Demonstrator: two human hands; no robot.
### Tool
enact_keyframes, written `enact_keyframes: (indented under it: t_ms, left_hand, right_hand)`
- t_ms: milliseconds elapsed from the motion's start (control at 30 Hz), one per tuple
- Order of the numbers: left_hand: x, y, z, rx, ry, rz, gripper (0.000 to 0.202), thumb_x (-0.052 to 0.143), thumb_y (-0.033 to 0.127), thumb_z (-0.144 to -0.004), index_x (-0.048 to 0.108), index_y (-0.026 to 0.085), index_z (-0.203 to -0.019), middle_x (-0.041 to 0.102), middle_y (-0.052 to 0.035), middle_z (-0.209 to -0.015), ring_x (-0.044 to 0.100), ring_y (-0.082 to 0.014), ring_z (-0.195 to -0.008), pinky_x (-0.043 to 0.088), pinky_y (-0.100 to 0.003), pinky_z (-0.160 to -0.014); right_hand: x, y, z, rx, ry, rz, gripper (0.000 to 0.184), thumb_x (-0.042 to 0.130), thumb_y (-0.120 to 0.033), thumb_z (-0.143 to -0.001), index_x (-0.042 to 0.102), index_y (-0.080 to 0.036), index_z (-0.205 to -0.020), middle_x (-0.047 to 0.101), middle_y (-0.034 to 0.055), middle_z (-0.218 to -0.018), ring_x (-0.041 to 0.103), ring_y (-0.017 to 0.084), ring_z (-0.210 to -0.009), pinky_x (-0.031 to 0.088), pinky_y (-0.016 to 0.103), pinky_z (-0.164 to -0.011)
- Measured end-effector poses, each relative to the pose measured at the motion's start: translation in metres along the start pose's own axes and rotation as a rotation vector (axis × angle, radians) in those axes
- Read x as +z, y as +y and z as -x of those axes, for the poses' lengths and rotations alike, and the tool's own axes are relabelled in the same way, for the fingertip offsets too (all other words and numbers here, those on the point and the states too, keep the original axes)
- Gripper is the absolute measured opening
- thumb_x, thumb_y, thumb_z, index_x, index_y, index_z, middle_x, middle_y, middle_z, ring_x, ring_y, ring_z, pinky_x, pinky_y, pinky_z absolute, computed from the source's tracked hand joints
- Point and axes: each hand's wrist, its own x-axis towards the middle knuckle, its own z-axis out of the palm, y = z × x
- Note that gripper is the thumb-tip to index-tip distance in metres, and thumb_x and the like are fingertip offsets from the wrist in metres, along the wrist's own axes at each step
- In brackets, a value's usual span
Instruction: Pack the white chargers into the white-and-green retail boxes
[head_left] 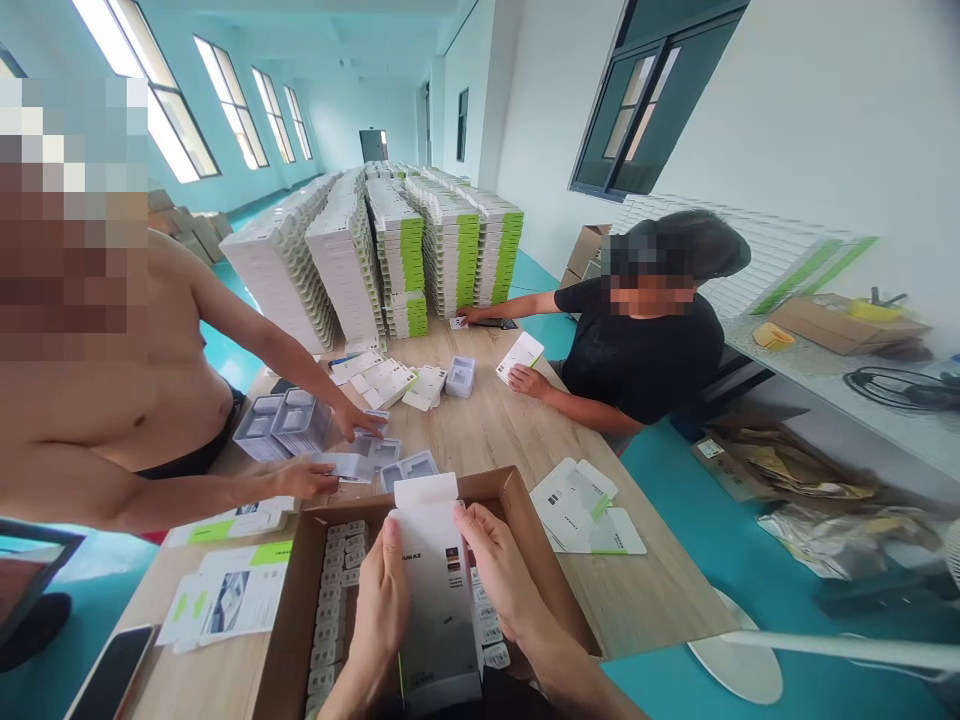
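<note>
Between my two hands is a white printed packaging box (441, 625), its top flap (425, 490) standing up. My left hand (384, 595) grips its left edge, thumb along the front. On the other edge, near the top corner, the fingers and thumb of my right hand (496, 570) are closed. The packaging box is above an open cardboard carton (283, 610). Rows of small white printed pieces (328, 630) line the carton's left side, with more of them to the right, partly hidden by my hands.
Flat white-and-green boxes (574, 510) lie right of the carton, others (232, 595) left, near a phone (112, 670). A person at left handles clear plastic trays (364, 458); another at right holds a white box (519, 357). Tall box stacks (401, 260) stand behind the table.
</note>
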Motion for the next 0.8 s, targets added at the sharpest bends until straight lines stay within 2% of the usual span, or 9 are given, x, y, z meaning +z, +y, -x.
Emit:
enact_keyframes:
  t_ms: [67, 167, 267, 367, 467, 500, 633, 700, 800]
  left_hand:
    - [0.000, 0.004, -0.004, -0.010, 0.003, -0.017, 0.078, 0.048, 0.084, -0.088, 0.075, 0.014, -0.107, 0.081, -0.0172, -0.109, 0.072, -0.0369, -0.107, 0.054, -0.042, -0.094]
    - [0.002, 0.007, -0.005, -0.018, 0.014, -0.033, 0.079, 0.049, 0.086, -0.086, 0.075, 0.015, -0.107, 0.080, -0.0174, -0.115, 0.070, -0.0382, -0.117, 0.051, -0.043, -0.104]
    - [0.002, 0.007, -0.002, -0.028, -0.012, -0.031, 0.080, 0.047, 0.085, -0.087, 0.073, 0.015, -0.115, 0.078, -0.0178, -0.120, 0.067, -0.0380, -0.122, 0.050, -0.043, -0.106]
    - [-0.001, 0.009, 0.004, -0.054, -0.161, -0.009, 0.075, 0.054, 0.079, -0.089, 0.066, 0.016, -0.128, 0.076, -0.0166, -0.127, 0.066, -0.0353, -0.122, 0.052, -0.041, -0.103]
    - [-0.008, 0.009, 0.011, -0.037, -0.395, -0.011, 0.070, 0.064, 0.068, -0.091, 0.055, 0.018, -0.139, 0.071, -0.0150, -0.134, 0.065, -0.0315, -0.120, 0.051, -0.039, -0.104]
    - [-0.011, 0.008, 0.013, -0.013, -0.435, -0.034, 0.068, 0.066, 0.065, -0.090, 0.054, 0.019, -0.138, 0.071, -0.0145, -0.134, 0.065, -0.0310, -0.119, 0.050, -0.039, -0.104]
    - [-0.022, -0.003, 0.020, 0.073, -0.390, -0.145, 0.058, 0.071, 0.062, -0.088, 0.063, 0.019, -0.125, 0.072, -0.0143, -0.127, 0.065, -0.0317, -0.115, 0.050, -0.036, -0.099]
    - [-0.027, -0.010, 0.023, 0.096, -0.377, -0.155, 0.059, 0.074, 0.063, -0.085, 0.065, 0.019, -0.123, 0.072, -0.0150, -0.126, 0.065, -0.0325, -0.114, 0.050, -0.037, -0.100]
    - [-0.028, -0.015, 0.028, 0.143, -0.392, -0.106, 0.062, 0.076, 0.063, -0.083, 0.069, 0.019, -0.126, 0.071, -0.0155, -0.127, 0.064, -0.0331, -0.115, 0.048, -0.039, -0.105]
  right_hand:
    - [0.003, -0.001, 0.002, 0.025, -0.005, -0.035, 0.060, 0.059, -0.080, -0.086, 0.042, -0.025, -0.072, 0.048, -0.0032, -0.070, 0.048, 0.016, -0.068, 0.046, 0.029, -0.064]
    - [0.001, -0.002, 0.002, 0.037, 0.013, -0.062, 0.058, 0.058, -0.081, -0.087, 0.047, -0.025, -0.078, 0.054, -0.0013, -0.073, 0.056, 0.019, -0.072, 0.050, 0.031, -0.067]
    - [-0.010, -0.005, -0.005, 0.019, 0.003, -0.056, 0.057, 0.063, -0.080, -0.085, 0.055, -0.025, -0.098, 0.063, 0.0002, -0.083, 0.064, 0.021, -0.077, 0.054, 0.032, -0.069]
    - [-0.024, -0.014, -0.016, -0.028, -0.132, -0.009, 0.066, 0.069, -0.076, -0.082, 0.061, -0.024, -0.122, 0.074, 0.0046, -0.098, 0.071, 0.023, -0.087, 0.058, 0.037, -0.079]
    - [-0.035, -0.027, -0.021, -0.091, -0.311, 0.091, 0.060, 0.079, -0.062, -0.079, 0.072, -0.020, -0.122, 0.080, 0.0055, -0.095, 0.074, 0.026, -0.090, 0.060, 0.042, -0.086]
    - [-0.037, -0.031, -0.021, -0.118, -0.359, 0.126, 0.054, 0.080, -0.056, -0.081, 0.075, -0.020, -0.121, 0.081, 0.0056, -0.095, 0.075, 0.026, -0.091, 0.060, 0.043, -0.087]
    - [-0.042, -0.039, -0.015, -0.283, -0.470, 0.249, 0.033, 0.065, -0.033, -0.091, 0.081, -0.022, -0.119, 0.083, 0.0085, -0.112, 0.075, 0.029, -0.110, 0.058, 0.045, -0.097]
    - [-0.044, -0.039, -0.012, -0.379, -0.510, 0.293, 0.036, 0.059, -0.023, -0.090, 0.082, -0.024, -0.117, 0.081, 0.0077, -0.120, 0.073, 0.028, -0.117, 0.057, 0.045, -0.101]
    - [-0.047, -0.040, -0.012, -0.481, -0.576, 0.342, 0.044, 0.053, -0.016, -0.087, 0.082, -0.027, -0.118, 0.080, 0.0059, -0.123, 0.074, 0.026, -0.116, 0.057, 0.042, -0.101]
